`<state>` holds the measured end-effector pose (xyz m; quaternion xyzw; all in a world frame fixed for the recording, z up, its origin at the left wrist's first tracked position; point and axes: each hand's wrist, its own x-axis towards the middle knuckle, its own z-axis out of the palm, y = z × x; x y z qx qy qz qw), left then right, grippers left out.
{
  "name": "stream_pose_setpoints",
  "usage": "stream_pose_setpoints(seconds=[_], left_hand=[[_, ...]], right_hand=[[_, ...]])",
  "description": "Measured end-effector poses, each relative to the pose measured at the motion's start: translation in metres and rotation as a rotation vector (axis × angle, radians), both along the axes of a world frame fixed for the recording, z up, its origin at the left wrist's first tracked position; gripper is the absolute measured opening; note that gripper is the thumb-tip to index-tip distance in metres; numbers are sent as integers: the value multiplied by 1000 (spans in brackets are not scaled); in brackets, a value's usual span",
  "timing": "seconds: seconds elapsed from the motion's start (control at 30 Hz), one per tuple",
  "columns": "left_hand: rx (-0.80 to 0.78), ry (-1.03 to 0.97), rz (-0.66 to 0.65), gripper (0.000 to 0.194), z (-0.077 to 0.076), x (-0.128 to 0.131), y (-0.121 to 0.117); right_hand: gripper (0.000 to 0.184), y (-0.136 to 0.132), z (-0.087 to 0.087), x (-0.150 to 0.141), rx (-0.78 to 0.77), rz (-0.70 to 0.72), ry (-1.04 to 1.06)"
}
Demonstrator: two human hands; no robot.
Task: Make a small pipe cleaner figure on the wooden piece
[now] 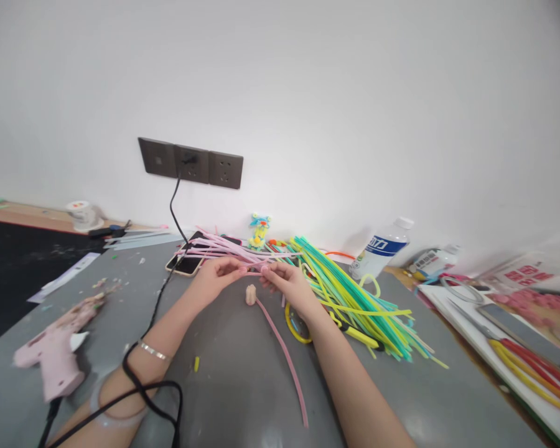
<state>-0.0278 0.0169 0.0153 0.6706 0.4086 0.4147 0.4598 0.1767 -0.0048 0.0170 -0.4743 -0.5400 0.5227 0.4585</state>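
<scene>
My left hand [218,278] and my right hand [290,285] meet over the middle of the grey table, each pinching a short stretch of pink pipe cleaner [252,273]. How it is bent is hard to make out. Just below my hands stands a small beige-pink coiled piece [251,295]. From beside it a long pink pipe cleaner [287,354] curves toward the table's near edge. Behind my hands lies a bundle of pink pipe cleaners [228,247], partly over a phone [185,264]. Green and yellow pipe cleaners [368,305] are heaped to the right.
A pink glue gun [58,358] lies at left; a black cord [156,305] crosses my left forearm. Scissors [488,333] rest on a white board at right. A bottle [380,249] and a small colourful figure [259,231] stand by the wall. Yellow-handled pliers [357,333] lie near my right forearm.
</scene>
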Motion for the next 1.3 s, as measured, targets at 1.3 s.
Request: stream_pose_setpoints(seconds=[1.3], left_hand=[[-91,204,39,15,-4,-9,-1]], right_hand=[[39,8,-28,11,675,-97,-946]])
